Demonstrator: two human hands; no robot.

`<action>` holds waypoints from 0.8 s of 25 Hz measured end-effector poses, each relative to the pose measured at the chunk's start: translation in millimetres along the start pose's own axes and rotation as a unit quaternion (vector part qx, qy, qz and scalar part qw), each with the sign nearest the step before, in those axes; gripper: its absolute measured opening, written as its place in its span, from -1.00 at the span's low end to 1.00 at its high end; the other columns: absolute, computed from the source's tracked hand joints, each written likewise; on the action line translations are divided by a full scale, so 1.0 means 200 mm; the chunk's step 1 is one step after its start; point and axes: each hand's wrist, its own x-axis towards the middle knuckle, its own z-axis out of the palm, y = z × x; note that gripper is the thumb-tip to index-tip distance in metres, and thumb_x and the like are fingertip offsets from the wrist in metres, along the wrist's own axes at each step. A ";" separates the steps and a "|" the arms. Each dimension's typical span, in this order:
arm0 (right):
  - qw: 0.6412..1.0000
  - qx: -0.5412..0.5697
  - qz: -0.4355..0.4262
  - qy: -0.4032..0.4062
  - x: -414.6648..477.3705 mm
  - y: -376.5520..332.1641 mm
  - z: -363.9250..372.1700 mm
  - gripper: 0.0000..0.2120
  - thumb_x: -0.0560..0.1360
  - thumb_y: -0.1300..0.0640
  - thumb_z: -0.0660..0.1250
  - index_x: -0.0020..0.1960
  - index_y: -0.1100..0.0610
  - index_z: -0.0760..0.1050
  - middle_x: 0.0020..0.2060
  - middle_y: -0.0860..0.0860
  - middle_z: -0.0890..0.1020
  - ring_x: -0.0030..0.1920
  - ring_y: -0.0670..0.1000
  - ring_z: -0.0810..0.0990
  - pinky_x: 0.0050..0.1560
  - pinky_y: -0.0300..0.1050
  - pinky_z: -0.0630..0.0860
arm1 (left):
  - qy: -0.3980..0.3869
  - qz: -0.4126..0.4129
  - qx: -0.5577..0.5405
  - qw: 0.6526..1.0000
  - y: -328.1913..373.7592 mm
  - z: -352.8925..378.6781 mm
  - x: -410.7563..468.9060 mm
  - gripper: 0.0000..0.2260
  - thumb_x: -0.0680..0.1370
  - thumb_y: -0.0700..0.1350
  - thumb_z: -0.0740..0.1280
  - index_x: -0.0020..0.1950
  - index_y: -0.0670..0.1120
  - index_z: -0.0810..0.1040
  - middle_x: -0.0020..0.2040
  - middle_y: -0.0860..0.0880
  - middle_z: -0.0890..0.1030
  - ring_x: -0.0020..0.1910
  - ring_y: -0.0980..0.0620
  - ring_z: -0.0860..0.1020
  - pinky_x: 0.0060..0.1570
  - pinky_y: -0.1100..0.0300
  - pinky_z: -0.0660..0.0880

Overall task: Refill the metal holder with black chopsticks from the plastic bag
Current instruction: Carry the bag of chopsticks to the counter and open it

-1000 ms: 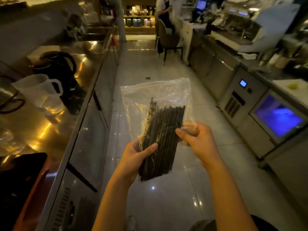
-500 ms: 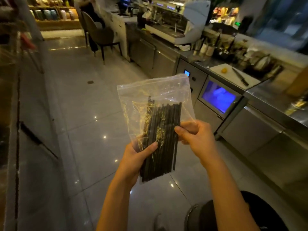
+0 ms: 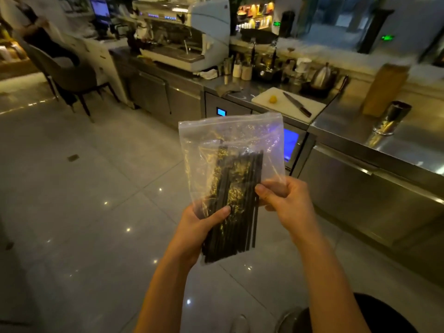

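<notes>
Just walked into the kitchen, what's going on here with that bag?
A person is holding a clear plastic bag of black chopsticks in both hands, left hand gripping the bundle from below, right hand pinching the bag's side. The bag looks still zipped. A metal holder stands on the steel counter to the right, not yet refilled.

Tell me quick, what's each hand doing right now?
Left hand: grips the plastic bag of black chopsticks from below.
Right hand: pinches the bag's right side.
</notes>
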 end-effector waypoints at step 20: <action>0.957 -0.070 0.069 0.275 1.46 0.22 -0.64 -0.97 0.45 0.20 0.44 -0.15 0.10 0.62 -0.19 0.10 0.71 -0.18 0.02 0.70 -0.19 -0.13 0.61 | -0.233 -0.079 0.017 0.969 0.18 0.74 1.92 -0.68 0.43 -0.26 0.41 0.18 -0.21 0.58 0.07 -0.19 0.69 0.08 -0.13 0.65 0.07 0.05 0.61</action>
